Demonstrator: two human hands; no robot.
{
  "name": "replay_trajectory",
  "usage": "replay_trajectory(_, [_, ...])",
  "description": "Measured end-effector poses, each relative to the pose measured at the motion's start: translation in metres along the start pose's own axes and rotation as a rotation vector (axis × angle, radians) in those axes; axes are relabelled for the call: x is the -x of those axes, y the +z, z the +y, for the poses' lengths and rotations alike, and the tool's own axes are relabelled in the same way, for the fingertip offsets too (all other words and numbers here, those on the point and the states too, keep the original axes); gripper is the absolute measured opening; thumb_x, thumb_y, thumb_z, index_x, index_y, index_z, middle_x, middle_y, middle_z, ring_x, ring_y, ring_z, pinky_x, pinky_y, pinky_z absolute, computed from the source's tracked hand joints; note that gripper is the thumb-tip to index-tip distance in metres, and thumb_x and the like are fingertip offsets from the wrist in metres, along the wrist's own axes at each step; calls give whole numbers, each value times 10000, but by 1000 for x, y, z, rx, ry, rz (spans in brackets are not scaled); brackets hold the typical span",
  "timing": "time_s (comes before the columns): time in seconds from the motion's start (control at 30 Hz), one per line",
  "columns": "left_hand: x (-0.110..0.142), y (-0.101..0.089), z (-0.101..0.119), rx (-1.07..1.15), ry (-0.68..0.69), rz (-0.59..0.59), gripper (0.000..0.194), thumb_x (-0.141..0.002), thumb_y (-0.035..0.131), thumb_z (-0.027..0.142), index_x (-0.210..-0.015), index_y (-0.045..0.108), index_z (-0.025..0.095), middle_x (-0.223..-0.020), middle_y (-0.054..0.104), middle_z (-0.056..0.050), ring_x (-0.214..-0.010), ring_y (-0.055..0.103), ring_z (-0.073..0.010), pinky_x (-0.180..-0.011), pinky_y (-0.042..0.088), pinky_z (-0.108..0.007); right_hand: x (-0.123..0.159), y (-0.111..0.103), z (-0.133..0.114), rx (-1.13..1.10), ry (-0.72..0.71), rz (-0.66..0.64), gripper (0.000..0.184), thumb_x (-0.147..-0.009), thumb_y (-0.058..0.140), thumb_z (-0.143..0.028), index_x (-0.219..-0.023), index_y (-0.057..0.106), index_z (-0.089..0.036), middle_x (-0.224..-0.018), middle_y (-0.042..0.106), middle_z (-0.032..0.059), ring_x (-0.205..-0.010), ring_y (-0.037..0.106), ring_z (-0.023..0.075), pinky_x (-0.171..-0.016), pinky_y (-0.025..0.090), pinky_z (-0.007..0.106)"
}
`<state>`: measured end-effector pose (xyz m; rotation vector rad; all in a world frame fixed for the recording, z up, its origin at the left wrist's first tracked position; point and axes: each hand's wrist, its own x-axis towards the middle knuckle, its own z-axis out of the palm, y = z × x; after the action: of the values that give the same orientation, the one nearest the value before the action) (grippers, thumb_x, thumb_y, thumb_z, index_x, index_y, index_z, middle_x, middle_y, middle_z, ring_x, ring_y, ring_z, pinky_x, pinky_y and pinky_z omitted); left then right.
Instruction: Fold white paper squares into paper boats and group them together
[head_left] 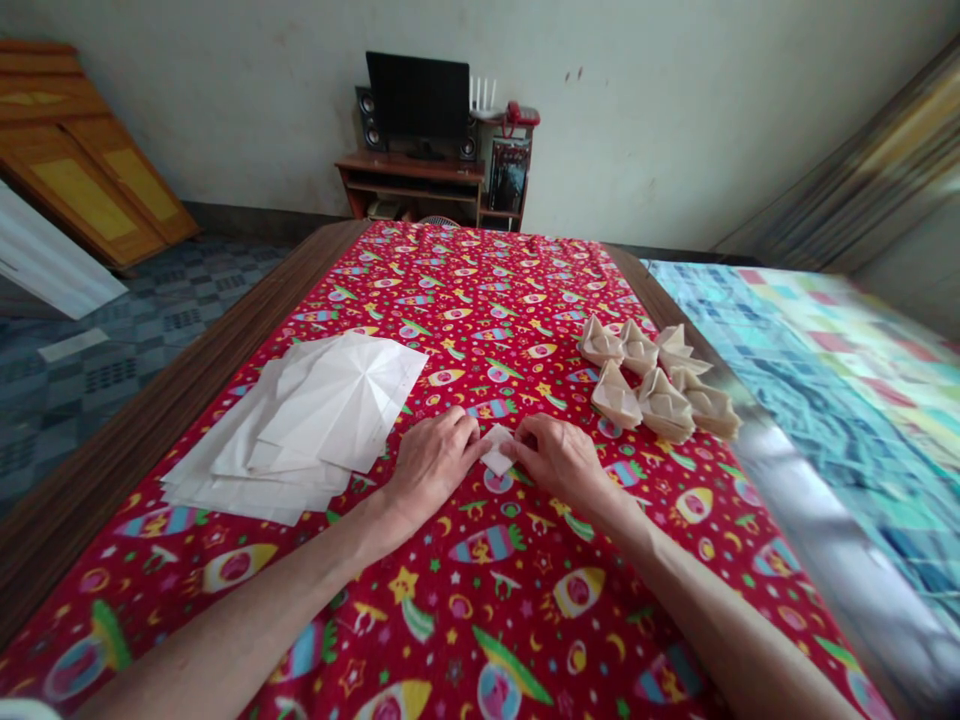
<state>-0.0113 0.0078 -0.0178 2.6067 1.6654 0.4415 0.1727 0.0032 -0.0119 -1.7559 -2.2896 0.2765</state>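
Note:
A small folded piece of white paper (497, 451) lies on the red patterned tablecloth (480, 590) between my two hands. My left hand (433, 462) pinches its left side with curled fingers. On the paper's right side, my right hand (556, 459) presses and pinches it, fingers closed. Both forearms rest on the cloth. Most of the paper is hidden under my fingertips.
A stack of creased white paper sheets (300, 425) lies left of my hands. Several folded paper boats (656, 385) sit in a cluster at the right. A bed with a colourful cover (840, 400) borders the table's right edge. A desk with a monitor (420, 100) stands against the far wall.

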Motion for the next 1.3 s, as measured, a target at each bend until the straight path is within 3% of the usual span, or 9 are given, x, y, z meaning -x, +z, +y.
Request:
replay_trajectory(0.3, [3,0,-11,59,1,26,179,-856,617,376,-802,563,215,-809,593,24,-727,584,-142,-620,374,-255,-2,-5,10,-67,-38,-37,125,-833,594,-337,-796,634,-224,-733,646,-20,-654,566,116,-563,309,219])
replay_trajectory(0.57, [8,2,-13,142,6,60,159,-884,578,349,-823,553,205,-845,593,8,-784,579,-153,-685,413,-261,5,1,13,-138,-87,57,131,-851,574,-315,-800,620,-203,-758,650,-6,-659,560,118,-587,326,219])
replay_trajectory(0.8, [14,-7,2,226,15,89,293,-957,398,398,-804,530,186,-832,570,-32,-805,569,-171,-744,450,-290,11,8,2,-421,81,127,245,-849,538,-339,-661,586,-189,-576,559,-31,-534,488,104,-517,310,207])
replay_trajectory(0.93, [10,-1,5,297,-2,152,148,-911,472,269,-793,504,185,-775,564,-28,-719,563,-164,-657,450,-271,14,11,-13,-479,89,99,284,-836,547,-352,-610,580,-184,-527,538,-31,-496,476,98,-486,296,207])
replay_trajectory(1.1, [0,-9,-10,326,29,264,78,-864,530,132,-812,555,185,-790,605,-13,-730,587,-150,-674,456,-255,19,5,-17,-591,3,6,221,-855,549,-315,-717,667,-188,-597,637,-21,-542,551,110,-519,359,200])
replay_trajectory(1.2, [-2,-23,-14,234,122,272,87,-900,509,151,-859,579,183,-858,604,-24,-796,588,-155,-731,464,-267,19,-4,-14,-610,-30,133,212,-879,546,-345,-810,678,-194,-698,674,1,-612,587,128,-574,418,215])
replay_trajectory(1.3, [0,-29,-6,73,227,189,131,-929,480,190,-847,582,175,-855,581,-35,-826,566,-177,-748,457,-295,18,-10,-12,-481,-195,302,201,-898,539,-334,-995,649,-198,-926,673,56,-836,607,170,-744,461,264])
